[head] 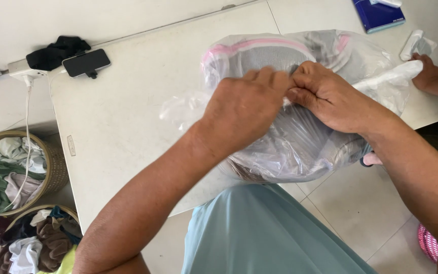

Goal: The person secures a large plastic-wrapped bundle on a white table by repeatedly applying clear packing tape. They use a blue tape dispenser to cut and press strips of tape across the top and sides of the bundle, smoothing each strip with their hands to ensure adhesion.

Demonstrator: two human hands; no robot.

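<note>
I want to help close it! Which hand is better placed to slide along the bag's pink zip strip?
Probably the left hand: it sits nearest the pink zip strip of the clear plastic bag. The right hand pinches beside it, steadying.

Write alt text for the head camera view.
Left hand and right hand pinch the top of a clear plastic bag stuffed with grey clothing on a white table. Another person's hand, a phone and two laundry baskets surround them.
</note>
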